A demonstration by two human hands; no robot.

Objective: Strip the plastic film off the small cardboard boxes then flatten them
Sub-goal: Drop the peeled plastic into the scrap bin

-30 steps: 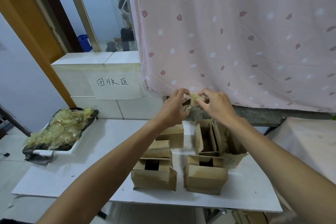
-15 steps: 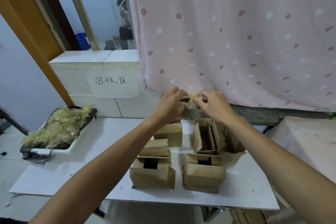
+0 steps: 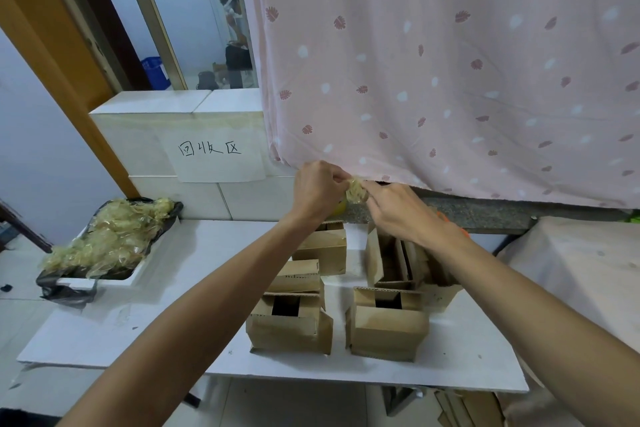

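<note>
Plastic film: a yellowish wad (image 3: 356, 191) was held mid-frame, crumpled, with no long axis.
Hands: the left hand (image 3: 318, 189) and right hand (image 3: 398, 215) both pinched the wad, fingers curled, meeting across it.
Film heap (image 3: 104, 239): it lay in a black-lined tray (image 3: 136, 276) at the frame's left, well apart from the hands — the left hand was nearer.
Cardboard boxes (image 3: 291, 326): these stood open on the bench (image 3: 194, 281) beneath the hands — probably under any leftward path, not across it.
Curtain (image 3: 450, 80): it hung just behind the hands.

Crumpled yellowish film wad (image 3: 356, 191) above brown boxes (image 3: 290, 322)
</note>
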